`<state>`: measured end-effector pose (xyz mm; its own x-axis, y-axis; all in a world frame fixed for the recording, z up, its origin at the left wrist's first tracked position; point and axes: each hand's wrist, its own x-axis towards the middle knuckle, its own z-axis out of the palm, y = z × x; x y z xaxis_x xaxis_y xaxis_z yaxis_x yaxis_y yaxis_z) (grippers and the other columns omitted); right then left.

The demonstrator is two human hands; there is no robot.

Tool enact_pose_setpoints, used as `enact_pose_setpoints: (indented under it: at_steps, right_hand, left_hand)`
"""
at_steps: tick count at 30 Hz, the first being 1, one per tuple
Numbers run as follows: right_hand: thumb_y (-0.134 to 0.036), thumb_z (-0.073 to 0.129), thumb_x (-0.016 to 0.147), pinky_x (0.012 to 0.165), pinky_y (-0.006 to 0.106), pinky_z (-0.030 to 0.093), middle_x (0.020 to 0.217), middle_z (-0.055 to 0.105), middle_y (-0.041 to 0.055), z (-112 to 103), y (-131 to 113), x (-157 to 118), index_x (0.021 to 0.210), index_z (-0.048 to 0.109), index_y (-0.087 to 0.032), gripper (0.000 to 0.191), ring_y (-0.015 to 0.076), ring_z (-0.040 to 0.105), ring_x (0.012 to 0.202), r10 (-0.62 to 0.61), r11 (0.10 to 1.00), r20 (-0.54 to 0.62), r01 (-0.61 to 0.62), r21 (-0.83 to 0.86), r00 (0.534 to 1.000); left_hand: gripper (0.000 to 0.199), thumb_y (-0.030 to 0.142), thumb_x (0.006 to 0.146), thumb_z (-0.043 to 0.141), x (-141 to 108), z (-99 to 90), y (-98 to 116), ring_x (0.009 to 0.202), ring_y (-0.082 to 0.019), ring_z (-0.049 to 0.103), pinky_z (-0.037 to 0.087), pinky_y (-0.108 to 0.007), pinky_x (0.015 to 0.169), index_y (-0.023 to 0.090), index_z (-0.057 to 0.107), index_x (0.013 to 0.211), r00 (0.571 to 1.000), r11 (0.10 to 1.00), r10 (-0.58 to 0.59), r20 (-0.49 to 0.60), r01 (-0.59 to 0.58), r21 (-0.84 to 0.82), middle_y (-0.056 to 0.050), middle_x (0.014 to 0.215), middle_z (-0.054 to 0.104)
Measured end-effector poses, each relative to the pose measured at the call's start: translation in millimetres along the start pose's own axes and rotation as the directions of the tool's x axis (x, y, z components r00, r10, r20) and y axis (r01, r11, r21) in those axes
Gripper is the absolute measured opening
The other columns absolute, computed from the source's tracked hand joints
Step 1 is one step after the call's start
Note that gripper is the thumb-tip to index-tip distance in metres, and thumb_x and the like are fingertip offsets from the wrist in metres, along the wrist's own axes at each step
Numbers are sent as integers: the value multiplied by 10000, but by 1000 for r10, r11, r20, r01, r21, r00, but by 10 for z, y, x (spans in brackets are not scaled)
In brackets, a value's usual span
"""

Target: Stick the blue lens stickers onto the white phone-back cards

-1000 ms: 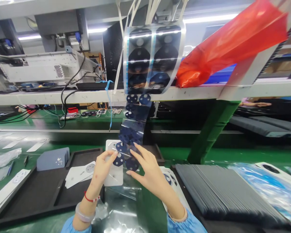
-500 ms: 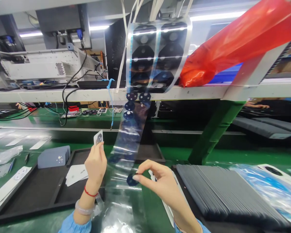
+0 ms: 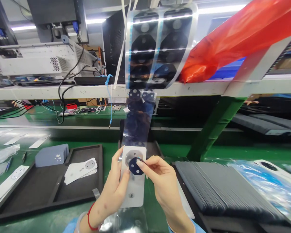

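My left hand (image 3: pixel 116 181) grips a white phone back cover (image 3: pixel 135 197) by its left edge, holding it upright and facing me. Near the top of the cover is a grey round camera area. Between thumb and finger, my right hand (image 3: pixel 161 178) pinches a dark blue round sticker with several holes (image 3: pixel 135 168). The sticker lies over the lower part of the camera area; whether it touches the cover I cannot tell. Behind hangs a clear strip of the same dark stickers (image 3: pixel 138 123), coming down from a roll (image 3: pixel 157 51).
A black tray (image 3: pixel 21 191) at left holds white covers (image 3: pixel 81 170) and blue-grey covers (image 3: pixel 52 156). On the right stands a long row of grey panels (image 3: pixel 223 187) beside blue plastic film (image 3: pixel 269 184). A white shelf beam (image 3: pixel 92 92) and green post (image 3: pixel 215 129) frame the bench.
My left hand has brought the white cover down and right, turning its face toward me. My right hand has raised the sticker from the strip onto or just before the camera area.
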<state>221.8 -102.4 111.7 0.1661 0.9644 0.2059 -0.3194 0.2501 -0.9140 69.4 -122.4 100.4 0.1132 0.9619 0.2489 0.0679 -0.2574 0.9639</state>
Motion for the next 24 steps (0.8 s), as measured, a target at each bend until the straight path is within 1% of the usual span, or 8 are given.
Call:
enact_pose_setpoints:
  at_steps: [1, 5, 9, 11, 14, 17, 19, 24]
  right_hand:
    - [-387, 946, 596, 587, 237, 515, 620, 650, -18, -3, 5, 1, 612, 707, -202, 302, 127, 590, 598, -4, 1000, -3, 4, -7, 1000]
    - [-390, 937, 632, 587, 223, 495, 634, 665, -15, -27, 41, 3, 633, 725, -205, 281, 118, 580, 606, -45, 998, -11, 44, -49, 999]
    - [-400, 927, 661, 574, 224, 486, 634, 670, -14, -47, 65, 3, 650, 726, -208, 278, 113, 563, 589, -57, 997, -9, 57, -49, 998]
    - [-402, 928, 664, 568, 222, 480, 627, 665, -18, -53, 70, 3, 651, 726, -209, 280, 107, 550, 576, -59, 997, -5, 59, -47, 998]
    - [-403, 928, 667, 554, 214, 462, 619, 658, -23, -53, 78, 2, 654, 727, -211, 278, 99, 533, 566, -66, 997, -7, 66, -50, 998]
    - [-395, 927, 671, 555, 218, 461, 624, 660, -21, -45, 84, 2, 658, 729, -211, 271, 102, 532, 569, -67, 996, -15, 66, -53, 998]
    - [-390, 926, 671, 559, 226, 468, 634, 669, -15, -40, 84, 2, 660, 731, -209, 266, 108, 541, 574, -65, 997, -18, 64, -48, 998]
    - [-385, 925, 662, 555, 230, 470, 618, 665, -15, -43, 73, -6, 653, 734, -209, 261, 110, 538, 568, -53, 998, -23, 52, -40, 998]
  left_hand:
    - [609, 472, 1036, 461, -16, 2, -4, 1286, -315, 596, 454, -499, 1113, 247, 275, 1571, 1000, 1000, -5, 12, 6, -7, -146, 1543, 505]
    - [557, 456, 1036, 471, -60, 0, 3, 1369, -348, 524, 439, -514, 1124, 252, 335, 1536, 999, 1000, 15, 31, -15, 10, -139, 1534, 519]
    - [532, 432, 1063, 411, -78, 7, 55, 1364, -332, 533, 426, -520, 1133, 268, 284, 1553, 995, 999, 14, 100, -18, 39, -135, 1549, 504]
    - [525, 419, 1068, 402, -84, 10, 72, 1344, -323, 554, 429, -515, 1131, 275, 277, 1556, 993, 999, 16, 117, -21, 41, -133, 1542, 513]
    - [526, 408, 1056, 445, -91, 9, 62, 1291, -319, 598, 467, -498, 1098, 268, 316, 1547, 995, 999, 28, 99, -31, 28, -134, 1474, 581]
    - [552, 400, 1031, 511, -93, 8, 26, 1246, -331, 626, 514, -488, 1044, 241, 360, 1537, 998, 999, 34, 45, -34, 16, -147, 1388, 640]
    - [554, 399, 1024, 526, -92, 8, 6, 1251, -334, 622, 523, -485, 1033, 235, 374, 1531, 999, 999, 34, 29, -34, 13, -151, 1383, 640]
    - [554, 399, 1027, 521, -93, 9, 0, 1316, -341, 574, 518, -491, 1047, 246, 362, 1534, 999, 999, 29, 32, -30, 27, -150, 1452, 588]
